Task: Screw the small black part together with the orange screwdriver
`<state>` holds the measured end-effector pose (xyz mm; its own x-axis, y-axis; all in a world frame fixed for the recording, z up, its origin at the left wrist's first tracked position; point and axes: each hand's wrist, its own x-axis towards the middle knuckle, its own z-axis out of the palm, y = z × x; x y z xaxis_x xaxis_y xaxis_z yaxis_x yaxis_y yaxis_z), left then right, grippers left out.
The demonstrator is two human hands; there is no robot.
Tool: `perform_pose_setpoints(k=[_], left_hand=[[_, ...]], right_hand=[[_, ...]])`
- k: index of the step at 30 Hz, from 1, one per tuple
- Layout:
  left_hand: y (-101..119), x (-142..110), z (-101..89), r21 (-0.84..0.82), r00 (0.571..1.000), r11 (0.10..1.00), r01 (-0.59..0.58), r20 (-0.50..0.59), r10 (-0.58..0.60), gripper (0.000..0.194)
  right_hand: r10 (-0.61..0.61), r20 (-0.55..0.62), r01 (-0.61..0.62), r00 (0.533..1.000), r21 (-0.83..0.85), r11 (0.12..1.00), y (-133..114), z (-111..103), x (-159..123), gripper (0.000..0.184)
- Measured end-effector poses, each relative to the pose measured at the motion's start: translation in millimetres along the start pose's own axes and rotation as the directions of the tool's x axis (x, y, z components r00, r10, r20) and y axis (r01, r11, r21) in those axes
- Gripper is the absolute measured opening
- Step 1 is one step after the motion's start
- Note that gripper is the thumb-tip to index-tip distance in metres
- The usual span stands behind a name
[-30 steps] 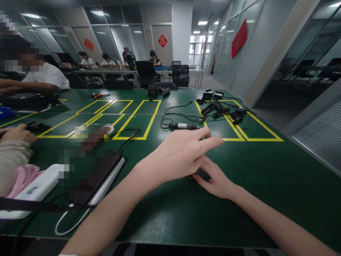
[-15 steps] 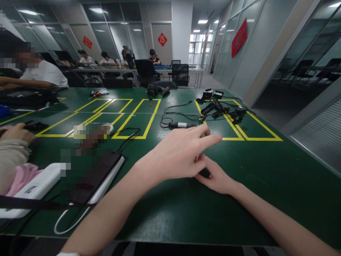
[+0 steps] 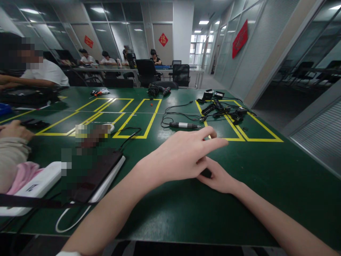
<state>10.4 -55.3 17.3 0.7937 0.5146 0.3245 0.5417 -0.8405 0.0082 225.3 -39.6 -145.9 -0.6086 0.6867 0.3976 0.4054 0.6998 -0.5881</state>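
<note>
Fingers bend on left hand (image 3: 181, 156) and right hand (image 3: 221, 177); any grip is hidden. Bracing wrists against the surface (image 3: 239, 227) aids control

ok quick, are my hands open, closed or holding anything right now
Left hand: fingers partly bent; can't tell whether it holds anything.
Right hand: partly hidden by the left; its grip can't be told.

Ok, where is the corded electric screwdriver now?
In the head view, the electric screwdriver lies on the green table just beyond the left hand, left of and nearer than the jumbled black parts.
</note>
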Motion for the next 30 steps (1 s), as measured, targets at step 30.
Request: perform_pose_setpoints(k=[30], left_hand=[[-1.6,2.7,3.4,0.051,0.999,0.998,0.024,-0.041,-0.022,0.045]], right_hand=[[0.019,0.060,-0.020,0.998,0.013,1.000,2.9,1.2,-2.5,0.033]])
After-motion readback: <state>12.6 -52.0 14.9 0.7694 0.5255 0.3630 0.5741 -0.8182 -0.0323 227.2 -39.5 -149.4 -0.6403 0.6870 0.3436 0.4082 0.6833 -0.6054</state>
